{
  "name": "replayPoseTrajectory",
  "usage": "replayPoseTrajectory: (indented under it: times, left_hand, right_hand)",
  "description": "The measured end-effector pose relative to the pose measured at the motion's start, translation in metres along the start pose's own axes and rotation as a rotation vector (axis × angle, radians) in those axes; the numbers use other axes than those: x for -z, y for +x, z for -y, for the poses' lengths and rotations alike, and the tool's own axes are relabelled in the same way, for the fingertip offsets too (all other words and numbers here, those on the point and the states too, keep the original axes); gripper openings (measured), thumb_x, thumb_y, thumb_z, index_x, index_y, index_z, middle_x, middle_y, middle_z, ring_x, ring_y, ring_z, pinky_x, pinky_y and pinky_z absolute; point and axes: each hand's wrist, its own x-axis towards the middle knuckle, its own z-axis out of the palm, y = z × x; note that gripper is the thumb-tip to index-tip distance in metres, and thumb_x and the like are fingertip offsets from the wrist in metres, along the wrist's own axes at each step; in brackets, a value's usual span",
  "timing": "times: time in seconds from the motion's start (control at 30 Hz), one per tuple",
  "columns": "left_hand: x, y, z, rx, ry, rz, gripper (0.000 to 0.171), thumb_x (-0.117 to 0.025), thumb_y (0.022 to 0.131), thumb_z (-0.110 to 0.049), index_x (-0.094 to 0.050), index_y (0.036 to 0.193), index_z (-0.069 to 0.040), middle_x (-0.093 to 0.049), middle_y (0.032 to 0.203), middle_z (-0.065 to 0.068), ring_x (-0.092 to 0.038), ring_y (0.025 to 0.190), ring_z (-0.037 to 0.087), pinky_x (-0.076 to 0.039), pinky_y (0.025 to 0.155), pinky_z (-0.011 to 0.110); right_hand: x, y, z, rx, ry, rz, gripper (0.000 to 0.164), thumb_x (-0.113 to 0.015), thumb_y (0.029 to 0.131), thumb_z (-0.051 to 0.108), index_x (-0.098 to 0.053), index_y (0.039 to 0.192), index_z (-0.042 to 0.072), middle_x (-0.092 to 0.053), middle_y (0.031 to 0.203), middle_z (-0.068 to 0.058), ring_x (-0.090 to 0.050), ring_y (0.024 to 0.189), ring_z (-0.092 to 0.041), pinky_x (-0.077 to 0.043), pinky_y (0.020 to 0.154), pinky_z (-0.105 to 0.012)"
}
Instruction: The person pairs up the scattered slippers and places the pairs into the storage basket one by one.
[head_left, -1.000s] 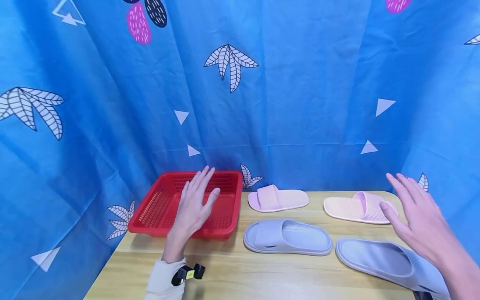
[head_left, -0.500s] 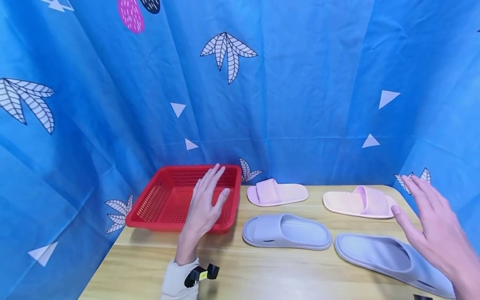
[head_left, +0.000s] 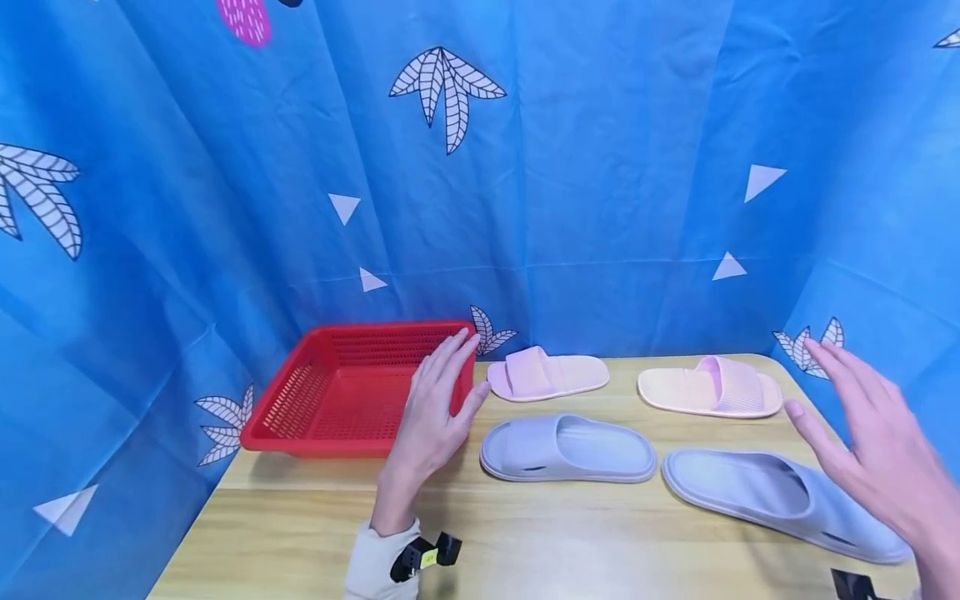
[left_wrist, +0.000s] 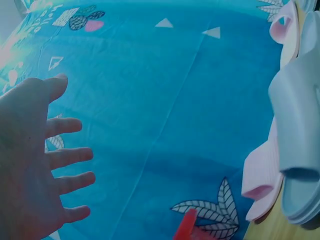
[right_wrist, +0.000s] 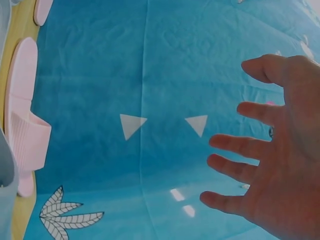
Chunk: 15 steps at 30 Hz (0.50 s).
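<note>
My left hand [head_left: 435, 412] hovers with straight fingers in front of the right side of a red plastic basket [head_left: 279, 398], holding nothing. On the far right, my right hand [head_left: 881, 437] is raised above the outer grey slipper [head_left: 787, 500], its fingers extended and apart from everything. A second grey slipper [head_left: 567, 450] lies between the hands. Behind the grey pair are two pink slippers, the left one [head_left: 551, 374] beside the basket and the right one [head_left: 712, 387] near the table's back right corner. In the wrist views the left palm [left_wrist: 30, 165] and right palm [right_wrist: 285, 165] hold nothing.
The wooden table [head_left: 300, 533] carries the basket and slippers. A blue curtain [head_left: 600, 167] with leaf and triangle prints hangs close behind and on both sides. Black wrist-worn cameras [head_left: 426, 557] sit at the cuffs.
My left hand has moved to the right across the front of the basket. My right hand has shifted slightly right. The head view has tilted downward; basket and slippers stay put.
</note>
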Motion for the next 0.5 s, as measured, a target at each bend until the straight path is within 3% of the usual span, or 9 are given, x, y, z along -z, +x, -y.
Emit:
replayPoseTrajectory:
  times: [0.27, 0.5]
  left_hand:
    - [-0.007, 0.0, -0.013, -0.026, 0.0, 0.024, 0.069, -0.065, 0.096, -0.045, -0.04, 0.158, -0.028, -0.036, 0.164, -0.001, -0.032, 0.149, 0.019, -0.027, 0.116, 0.064]
    - [-0.017, -0.006, -0.018, -0.039, 0.005, 0.086, 0.072, -0.065, 0.096, -0.049, -0.035, 0.16, -0.034, -0.033, 0.165, -0.004, -0.033, 0.149, 0.019, -0.032, 0.113, 0.064]
  right_hand:
    - [0.012, -0.001, -0.002, -0.001, 0.032, -0.032, 0.076, -0.069, 0.096, 0.014, -0.032, 0.162, 0.015, -0.031, 0.161, -0.026, -0.024, 0.144, -0.057, -0.005, 0.12, -0.066]
    - [0.017, -0.005, -0.007, -0.071, 0.013, 0.046, 0.081, -0.069, 0.097, 0.019, -0.025, 0.164, 0.015, -0.027, 0.161, -0.031, -0.019, 0.146, -0.056, -0.001, 0.117, -0.07]
